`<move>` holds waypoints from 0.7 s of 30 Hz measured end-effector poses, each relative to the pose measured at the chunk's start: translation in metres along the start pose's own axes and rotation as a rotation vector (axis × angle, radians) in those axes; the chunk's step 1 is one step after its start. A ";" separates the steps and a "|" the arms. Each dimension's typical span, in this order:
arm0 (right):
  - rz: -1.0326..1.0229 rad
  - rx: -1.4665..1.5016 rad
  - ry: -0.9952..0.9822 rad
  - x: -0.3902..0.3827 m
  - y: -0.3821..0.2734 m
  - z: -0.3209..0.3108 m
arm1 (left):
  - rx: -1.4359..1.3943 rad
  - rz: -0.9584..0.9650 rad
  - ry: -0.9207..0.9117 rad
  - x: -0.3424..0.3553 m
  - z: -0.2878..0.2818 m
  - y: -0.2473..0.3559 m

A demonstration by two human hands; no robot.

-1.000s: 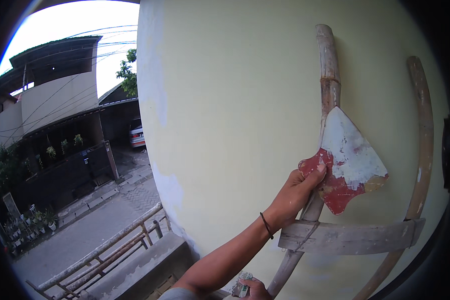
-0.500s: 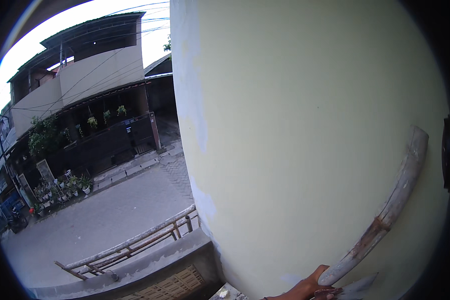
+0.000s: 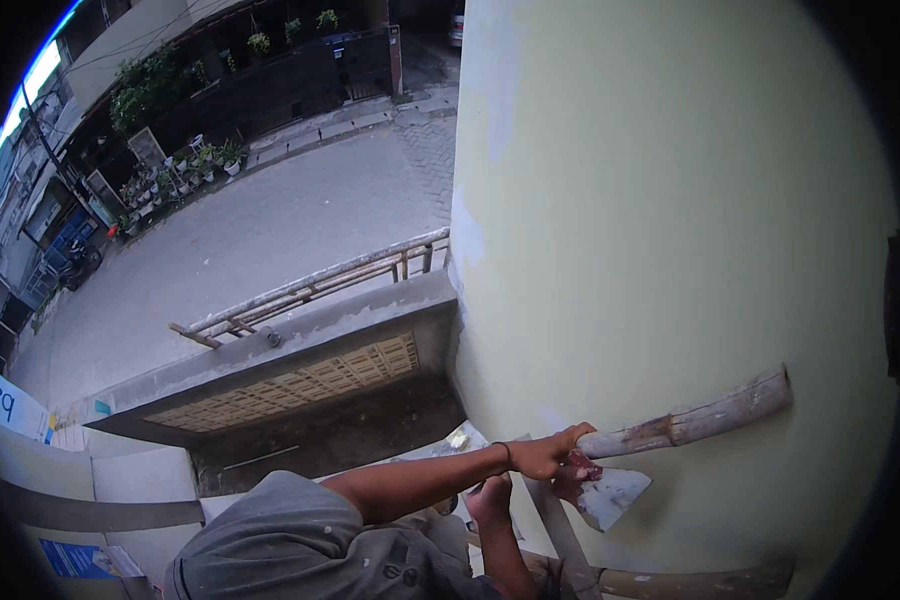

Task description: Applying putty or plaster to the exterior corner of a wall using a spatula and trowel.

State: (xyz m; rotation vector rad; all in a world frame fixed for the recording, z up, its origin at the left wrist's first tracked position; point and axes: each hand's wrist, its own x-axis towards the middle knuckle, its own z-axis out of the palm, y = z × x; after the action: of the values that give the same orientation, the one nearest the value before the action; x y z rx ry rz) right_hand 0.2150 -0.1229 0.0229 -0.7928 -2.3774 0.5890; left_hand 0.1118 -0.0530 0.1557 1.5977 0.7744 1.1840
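Observation:
My left hand [image 3: 545, 455], with a dark band at the wrist, reaches right from my grey sleeve [image 3: 300, 540]. It is closed on a broad scraper [image 3: 605, 492] with a red-smeared handle and a pale, plaster-coated blade. The hand presses against a rough wooden ladder rung [image 3: 690, 420] that lies on the pale yellow wall [image 3: 660, 230]. Just below, my right hand [image 3: 490, 495] appears to grip the ladder's side rail [image 3: 555, 530]; its fingers are partly hidden.
Far below lie a concrete canopy [image 3: 300, 365] with a wooden railing [image 3: 310, 285], a paved street [image 3: 270, 220], and potted plants along a dark fence [image 3: 220, 150]. A second rung [image 3: 690, 580] crosses the wall at the bottom edge.
The view has swung from the upper wall down toward the street. My left hand has come down with the scraper from beside the rail to the rung.

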 end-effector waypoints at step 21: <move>-0.018 0.174 0.062 0.084 0.007 -0.038 | -0.242 -0.334 -0.149 0.047 -0.047 0.044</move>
State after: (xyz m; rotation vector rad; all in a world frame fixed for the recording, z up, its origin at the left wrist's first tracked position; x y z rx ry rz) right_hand 0.1857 -0.0550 0.0779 -0.7017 -2.2396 0.7414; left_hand 0.0800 -0.0110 0.2158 1.2823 0.7372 0.8704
